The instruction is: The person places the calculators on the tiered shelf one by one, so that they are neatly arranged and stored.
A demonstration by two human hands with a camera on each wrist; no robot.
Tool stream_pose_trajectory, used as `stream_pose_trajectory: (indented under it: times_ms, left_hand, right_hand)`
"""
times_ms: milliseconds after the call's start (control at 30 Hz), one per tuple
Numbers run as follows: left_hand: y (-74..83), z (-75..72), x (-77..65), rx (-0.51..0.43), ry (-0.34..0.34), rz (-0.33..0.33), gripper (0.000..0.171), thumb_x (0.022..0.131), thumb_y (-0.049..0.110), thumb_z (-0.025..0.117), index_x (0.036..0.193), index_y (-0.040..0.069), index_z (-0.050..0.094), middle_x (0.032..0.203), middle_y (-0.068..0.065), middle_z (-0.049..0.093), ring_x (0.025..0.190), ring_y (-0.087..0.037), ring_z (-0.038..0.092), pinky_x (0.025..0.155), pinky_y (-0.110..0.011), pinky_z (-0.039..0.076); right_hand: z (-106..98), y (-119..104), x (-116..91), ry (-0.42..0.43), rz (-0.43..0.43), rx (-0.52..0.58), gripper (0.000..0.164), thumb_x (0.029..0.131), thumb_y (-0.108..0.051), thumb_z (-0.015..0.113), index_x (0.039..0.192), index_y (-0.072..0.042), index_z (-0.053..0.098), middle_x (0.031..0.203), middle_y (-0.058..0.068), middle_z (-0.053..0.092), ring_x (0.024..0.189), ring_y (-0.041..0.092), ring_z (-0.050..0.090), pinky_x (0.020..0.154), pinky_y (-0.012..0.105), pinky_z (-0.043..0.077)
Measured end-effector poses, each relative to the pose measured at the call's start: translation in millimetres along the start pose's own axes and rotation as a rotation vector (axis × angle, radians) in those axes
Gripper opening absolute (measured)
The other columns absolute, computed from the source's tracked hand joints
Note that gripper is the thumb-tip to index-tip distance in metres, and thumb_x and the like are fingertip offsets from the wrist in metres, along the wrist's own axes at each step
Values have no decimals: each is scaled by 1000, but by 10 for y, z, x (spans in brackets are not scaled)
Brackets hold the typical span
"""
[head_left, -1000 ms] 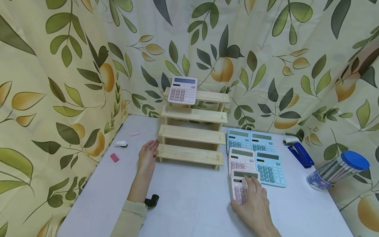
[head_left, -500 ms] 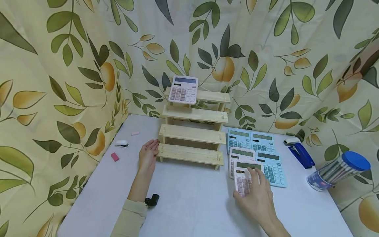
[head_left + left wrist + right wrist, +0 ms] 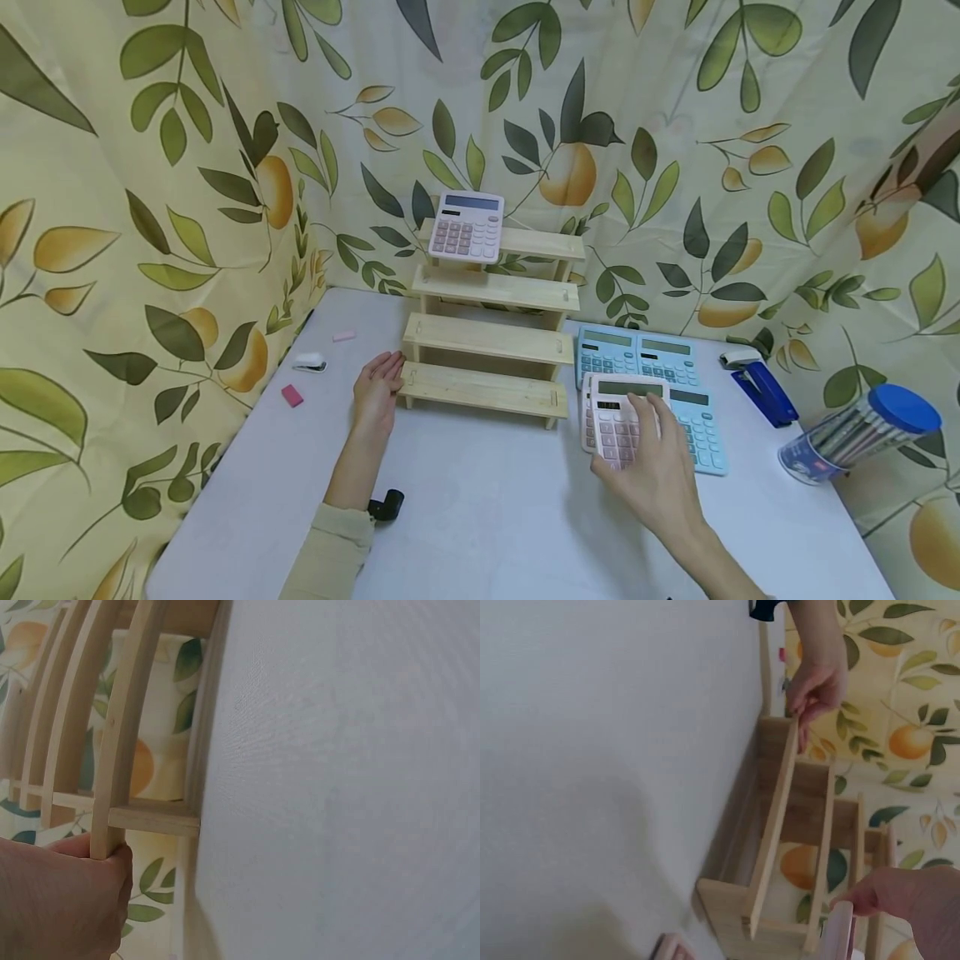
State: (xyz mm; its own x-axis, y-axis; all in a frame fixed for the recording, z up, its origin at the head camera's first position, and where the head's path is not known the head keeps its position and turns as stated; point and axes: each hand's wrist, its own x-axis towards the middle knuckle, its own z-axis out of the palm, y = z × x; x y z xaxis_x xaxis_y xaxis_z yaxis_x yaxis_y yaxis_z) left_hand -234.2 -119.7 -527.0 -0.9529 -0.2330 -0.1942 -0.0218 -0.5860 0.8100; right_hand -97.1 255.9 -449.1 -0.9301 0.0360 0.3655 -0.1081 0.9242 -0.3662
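My left hand (image 3: pixel 377 392) grips the left end of the lowest board of a wooden four-tier step shelf (image 3: pixel 487 390); in the left wrist view, thumb and fingers of the hand (image 3: pixel 64 900) pinch that board's end. A pink calculator (image 3: pixel 617 433) is in my right hand (image 3: pixel 663 483), held by its sides above the table. Beneath it a second pink calculator (image 3: pixel 587 421) is mostly covered. Blue calculators (image 3: pixel 708 437) lie beside and behind these. Another pink calculator (image 3: pixel 467 227) leans on the shelf's top tier, at the left. The right wrist view catches only the held calculator's edge (image 3: pixel 838 934).
Left of the shelf lie a small white stapler (image 3: pixel 309 362), a pink eraser (image 3: pixel 292 396) and a paler pink piece (image 3: pixel 343 337). On the right are a blue stapler (image 3: pixel 763 393) and a tilted, blue-lidded tub of pencils (image 3: pixel 847 437). A patterned curtain (image 3: pixel 637 83) encloses the table.
My right hand has lifted the pink calculator from the table's front and carried it away from me, over the other pink one. The left hand keeps its hold on the shelf.
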Motion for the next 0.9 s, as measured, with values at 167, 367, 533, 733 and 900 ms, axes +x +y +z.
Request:
stream_pose_trajectory:
  times_ms: [167,367,533,733,900]
  left_hand:
    - [1,-6,14,4,5,-6,66,90,-30,38,153,-13,28,155,-32,43,147,-36,43,122,-33,37]
    - [4,-11,12,-3,5,-10,67,89,-30,38,153,-14,27,155,-32,43,147,-36,43,123,-34,37]
    - [20,8,7,-12,0,-1,67,88,-31,38,153,-15,27,154,-33,43,147,-37,43,123,-35,36]
    - [39,19,-2,-9,-3,0,67,89,-30,38,153,-14,26,155,-33,43,147,-37,43,124,-36,35]
    - [29,9,-13,-12,-4,-13,67,89,-30,37,153,-14,26,156,-33,41,148,-37,41,124,-36,34]
  right_hand:
    - [-42,-49,124,26,-38,16,102,65,-28,95,149,-1,45,154,32,37,129,54,42,96,78,45]
    - [-77,-86,276,48,-69,23,98,67,-28,93,149,1,46,155,32,38,127,54,44,92,76,48]
    - [-111,-135,409,47,-70,40,98,69,-27,92,150,1,45,156,31,36,131,56,41,96,82,44]
    - [-150,-221,556,37,-61,63,98,70,-27,91,152,-2,44,159,30,33,135,58,39,97,85,40]
    - [-159,-281,643,22,-61,70,97,71,-27,88,154,-3,42,161,28,31,137,57,37,98,85,40]
